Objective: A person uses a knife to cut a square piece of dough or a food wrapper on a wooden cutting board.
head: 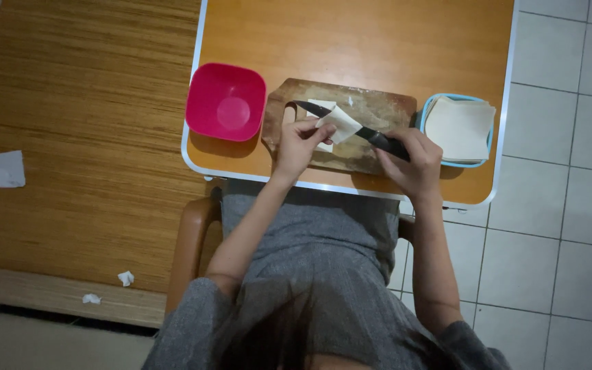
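1. My left hand (301, 139) pinches the near corner of a pale square wrapper (339, 123) between thumb and fingertips, holding it lifted a little over the wooden cutting board (371, 109).
2. My right hand (411, 159) is clenched around the dark handle of a knife (351, 127). The blade runs away from those fingers toward the upper left, passing under the wrapper and ending just beyond my left fingertips.
3. To do this well, I judge that the left pinch should stay at the very corner, clear of the blade's edge, which lies close beside my fingertips. The wrapper looks thin and limp, so a light, steady pull should keep it taut without tearing.
4. A second pale piece (321, 106) lies flat on the board just past my left fingers; I would keep the blade tip from dragging it.
5. Edges: a pink bowl (226, 101) stands just left of my left hand, apart from the board. A blue-rimmed tray (434, 103) stacked with square sheets (459, 129) sits close beyond my right knuckles.
6. Open room: the table (351, 34) is bare beyond the board, so strokes away from me have space. Toward me the table edge is just behind both wrists, leaving little room.
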